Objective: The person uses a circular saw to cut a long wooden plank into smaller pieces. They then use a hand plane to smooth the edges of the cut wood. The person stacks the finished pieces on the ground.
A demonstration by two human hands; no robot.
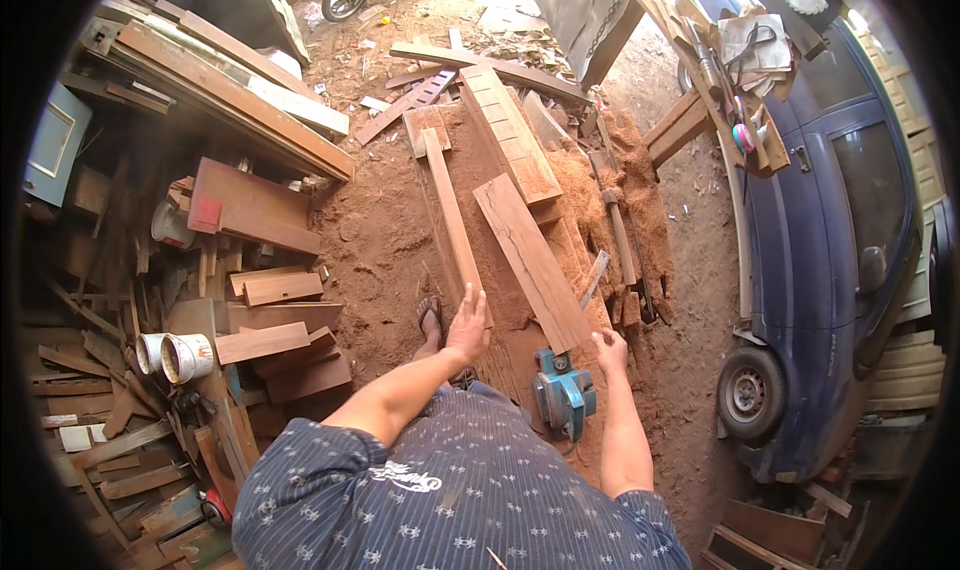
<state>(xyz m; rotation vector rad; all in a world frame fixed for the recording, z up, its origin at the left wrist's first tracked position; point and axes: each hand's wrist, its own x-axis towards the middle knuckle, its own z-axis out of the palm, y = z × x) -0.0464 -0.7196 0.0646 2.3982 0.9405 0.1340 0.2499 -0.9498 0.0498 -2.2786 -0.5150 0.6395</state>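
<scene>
My left hand point(467, 327) lies with its fingers stretched out, against the near end of a long narrow wood strip point(452, 210). My right hand point(611, 353) has bent fingers at the near right corner of a wide reddish-brown plank point(530, 260) and appears to pinch its edge. The plank slants away from me, with dark cracks along its grain. Just below its near end is a teal electric planer point(565, 395), close to my body. A thick beam with crosswise marks point(510, 135) lies beyond the plank.
Sawdust covers the ground around the workbench. On the left are stacked boards point(230, 90), wood offcuts point(270, 342) and white buckets point(187, 358). A blue car point(820, 250) stands on the right, near a post holding tools. My sandalled foot point(430, 317) is beside the strip.
</scene>
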